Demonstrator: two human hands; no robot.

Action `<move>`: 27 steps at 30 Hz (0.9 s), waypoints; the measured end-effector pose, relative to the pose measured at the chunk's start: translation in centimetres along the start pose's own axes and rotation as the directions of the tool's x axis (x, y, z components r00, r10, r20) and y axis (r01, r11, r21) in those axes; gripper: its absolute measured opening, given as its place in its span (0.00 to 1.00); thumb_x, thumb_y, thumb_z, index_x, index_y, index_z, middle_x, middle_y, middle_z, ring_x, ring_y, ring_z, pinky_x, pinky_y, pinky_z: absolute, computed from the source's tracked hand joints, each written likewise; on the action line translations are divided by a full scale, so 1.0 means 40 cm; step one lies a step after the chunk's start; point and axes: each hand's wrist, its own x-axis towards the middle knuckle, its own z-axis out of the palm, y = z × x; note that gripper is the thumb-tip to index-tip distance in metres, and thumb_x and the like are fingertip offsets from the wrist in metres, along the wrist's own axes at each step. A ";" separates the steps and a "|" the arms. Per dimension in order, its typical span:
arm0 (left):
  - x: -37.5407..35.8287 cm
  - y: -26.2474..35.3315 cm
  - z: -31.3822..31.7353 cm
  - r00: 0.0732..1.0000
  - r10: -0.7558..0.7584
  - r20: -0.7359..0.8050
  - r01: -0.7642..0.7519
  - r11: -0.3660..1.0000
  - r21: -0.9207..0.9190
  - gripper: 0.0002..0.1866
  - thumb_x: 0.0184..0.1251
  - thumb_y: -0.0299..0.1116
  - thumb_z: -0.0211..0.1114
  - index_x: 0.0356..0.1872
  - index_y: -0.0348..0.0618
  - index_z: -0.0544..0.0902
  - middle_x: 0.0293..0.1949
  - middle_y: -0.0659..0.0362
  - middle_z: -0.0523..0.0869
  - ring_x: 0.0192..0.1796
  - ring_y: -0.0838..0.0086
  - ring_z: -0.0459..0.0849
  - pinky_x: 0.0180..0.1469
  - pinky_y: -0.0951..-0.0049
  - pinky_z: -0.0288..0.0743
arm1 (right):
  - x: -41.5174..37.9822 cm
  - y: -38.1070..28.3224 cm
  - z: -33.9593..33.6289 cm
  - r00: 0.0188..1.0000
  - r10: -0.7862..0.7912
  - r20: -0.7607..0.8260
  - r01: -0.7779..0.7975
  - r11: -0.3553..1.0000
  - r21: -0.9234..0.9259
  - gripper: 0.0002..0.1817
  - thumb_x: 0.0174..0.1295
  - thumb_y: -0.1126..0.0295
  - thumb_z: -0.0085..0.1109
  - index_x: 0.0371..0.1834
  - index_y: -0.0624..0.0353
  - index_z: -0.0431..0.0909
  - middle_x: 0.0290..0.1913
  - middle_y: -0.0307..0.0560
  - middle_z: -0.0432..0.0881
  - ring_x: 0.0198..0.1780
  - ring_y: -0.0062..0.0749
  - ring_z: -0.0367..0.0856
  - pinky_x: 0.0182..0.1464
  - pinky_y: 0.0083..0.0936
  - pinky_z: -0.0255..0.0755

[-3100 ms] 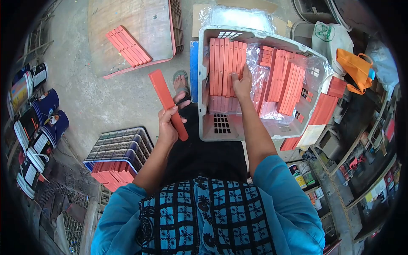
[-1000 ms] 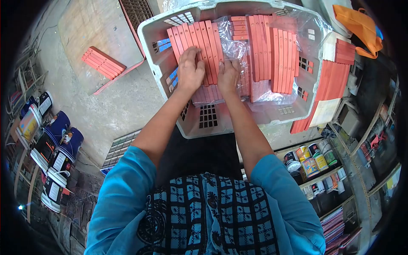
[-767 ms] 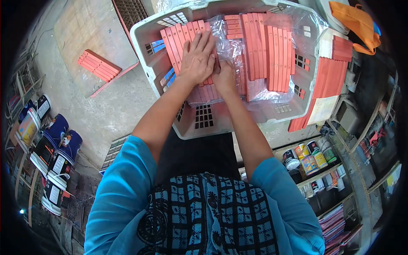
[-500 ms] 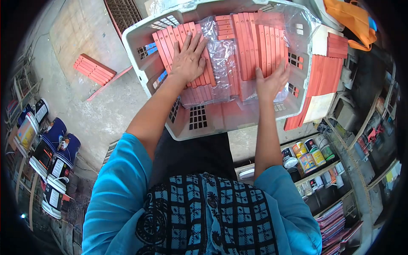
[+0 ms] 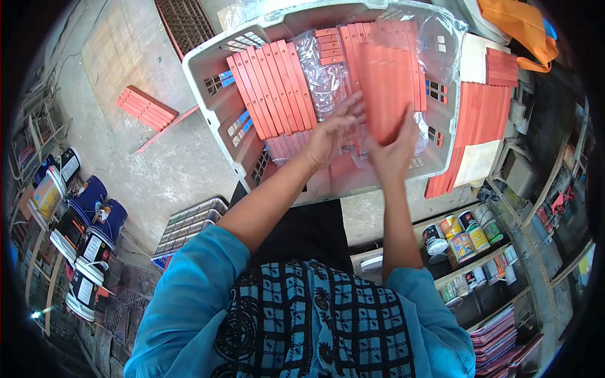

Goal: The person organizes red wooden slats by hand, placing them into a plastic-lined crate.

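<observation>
A grey plastic crate (image 5: 214, 129) holds rows of red wooden slats with small holes. On its left side, one row of slats (image 5: 272, 88) lies flat over bagged pieces. My right hand (image 5: 396, 148) is closed around the lower end of a bundle of red slats (image 5: 386, 85), blurred by motion and raised over the crate's right side. My left hand (image 5: 337, 129) hovers just left of that bundle, fingers apart and holding nothing. Between the rows lies clear plastic wrap (image 5: 324, 82), with a few short red pieces (image 5: 329, 45) at its top.
Red boards (image 5: 482, 116) are stacked right of the crate. A small bundle of red slats (image 5: 146, 107) lies on a board at left. Paint cans (image 5: 463, 242) fill a shelf at lower right, and paint buckets (image 5: 94, 220) stand at left. An orange cloth (image 5: 520, 28) hangs at upper right.
My left hand has left the left row of slats and moved right. My right hand has taken hold of a slat bundle on the right, which is now lifted and shifting.
</observation>
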 end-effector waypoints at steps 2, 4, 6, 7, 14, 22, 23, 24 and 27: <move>-0.006 0.011 -0.010 0.988 -0.138 -0.066 0.123 0.973 -0.193 0.29 0.57 0.42 0.59 0.60 0.41 0.72 0.56 0.52 0.79 0.58 0.57 0.77 0.64 0.57 0.65 | -0.062 -0.073 0.009 0.993 -0.057 0.107 0.059 0.998 -0.013 0.52 0.43 0.60 0.73 0.71 0.64 0.53 0.61 0.67 0.64 0.61 0.60 0.64 0.63 0.45 0.60; -0.035 0.038 -0.026 0.990 -0.143 -0.015 0.129 0.926 -0.354 0.29 0.58 0.44 0.57 0.60 0.39 0.72 0.56 0.51 0.79 0.58 0.57 0.77 0.64 0.55 0.65 | -0.093 -0.103 0.008 0.977 -0.084 0.196 0.053 0.986 0.158 0.49 0.47 0.61 0.71 0.71 0.64 0.54 0.61 0.66 0.65 0.62 0.58 0.65 0.64 0.44 0.60; -0.045 0.039 -0.103 0.988 -0.104 0.114 0.143 0.894 -0.424 0.36 0.57 0.46 0.53 0.67 0.38 0.64 0.63 0.46 0.72 0.64 0.53 0.72 0.68 0.49 0.61 | -0.106 -0.104 0.030 0.962 -0.094 0.254 0.020 0.960 0.281 0.45 0.50 0.64 0.69 0.71 0.64 0.56 0.62 0.63 0.66 0.63 0.53 0.66 0.64 0.40 0.60; -0.056 0.042 -0.127 0.991 -0.084 0.107 0.122 0.896 -0.426 0.37 0.57 0.47 0.54 0.67 0.38 0.64 0.63 0.46 0.72 0.64 0.53 0.72 0.68 0.50 0.61 | -0.116 -0.093 0.052 0.959 -0.084 0.271 -0.006 0.949 0.316 0.43 0.52 0.66 0.68 0.70 0.63 0.57 0.63 0.60 0.68 0.64 0.49 0.67 0.65 0.38 0.60; -0.122 0.076 -0.230 0.995 -0.100 -0.021 0.078 0.878 -0.472 0.35 0.55 0.48 0.56 0.64 0.39 0.69 0.60 0.48 0.76 0.59 0.54 0.76 0.65 0.52 0.66 | -0.142 -0.120 0.125 0.885 0.017 0.465 -0.305 0.775 0.553 0.31 0.56 0.77 0.62 0.65 0.65 0.64 0.61 0.54 0.72 0.61 0.35 0.72 0.62 0.30 0.65; -0.101 0.116 -0.265 0.990 0.048 0.133 0.028 0.856 -0.516 0.39 0.55 0.50 0.54 0.66 0.35 0.66 0.58 0.46 0.76 0.57 0.56 0.78 0.61 0.54 0.70 | -0.044 -0.146 0.238 0.964 -0.021 0.265 -0.129 0.834 0.536 0.28 0.51 0.70 0.62 0.57 0.66 0.70 0.46 0.57 0.76 0.49 0.49 0.77 0.54 0.38 0.69; -0.097 0.120 -0.274 0.991 0.057 0.121 0.013 0.861 -0.509 0.39 0.53 0.49 0.55 0.65 0.35 0.67 0.58 0.46 0.77 0.56 0.56 0.78 0.61 0.55 0.70 | -0.041 -0.152 0.246 0.963 -0.024 0.270 -0.129 0.835 0.535 0.28 0.52 0.70 0.62 0.58 0.66 0.70 0.47 0.57 0.76 0.50 0.50 0.76 0.54 0.38 0.69; -0.095 0.128 -0.274 0.992 0.063 0.109 0.001 0.865 -0.503 0.39 0.52 0.49 0.56 0.64 0.35 0.68 0.57 0.47 0.78 0.55 0.56 0.78 0.60 0.56 0.70 | -0.034 -0.170 0.241 0.961 -0.023 0.275 -0.132 0.837 0.532 0.28 0.52 0.70 0.62 0.58 0.66 0.69 0.48 0.58 0.75 0.51 0.50 0.76 0.54 0.39 0.69; -0.088 0.142 -0.256 0.996 0.062 -0.061 -0.084 0.878 -0.470 0.37 0.50 0.47 0.58 0.62 0.36 0.71 0.54 0.47 0.80 0.52 0.57 0.80 0.58 0.57 0.72 | -0.042 -0.194 0.228 0.966 -0.133 0.221 0.044 0.929 0.368 0.29 0.52 0.71 0.61 0.59 0.66 0.68 0.50 0.59 0.74 0.53 0.52 0.74 0.55 0.39 0.68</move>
